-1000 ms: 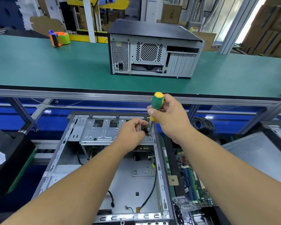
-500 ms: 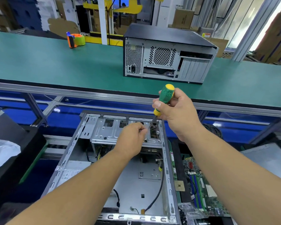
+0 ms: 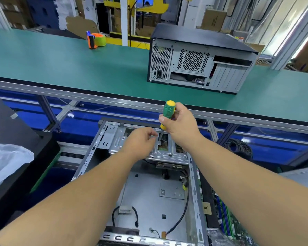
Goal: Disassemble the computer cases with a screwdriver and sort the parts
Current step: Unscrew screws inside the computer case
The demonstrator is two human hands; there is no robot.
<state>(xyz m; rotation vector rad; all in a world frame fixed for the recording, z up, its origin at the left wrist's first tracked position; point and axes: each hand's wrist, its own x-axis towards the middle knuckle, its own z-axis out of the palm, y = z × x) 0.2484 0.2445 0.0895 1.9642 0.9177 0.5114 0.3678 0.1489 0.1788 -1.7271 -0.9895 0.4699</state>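
Down at the opened grey steel computer case (image 3: 146, 197), the left hand (image 3: 140, 142) pinches beside the shaft tip, while the right hand (image 3: 180, 125) grips a green-and-yellow screwdriver (image 3: 168, 112) planted on the drive cage. A tilted tip could slip and drop the screw inside. Beyond, the green bench (image 3: 60, 64) carries an orange tape dispenser (image 3: 96, 39) and a closed black case (image 3: 201, 59).

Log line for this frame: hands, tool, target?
right hand grips screwdriver | tip at drive bracket of open case | left hand beside shaft, fingers curled
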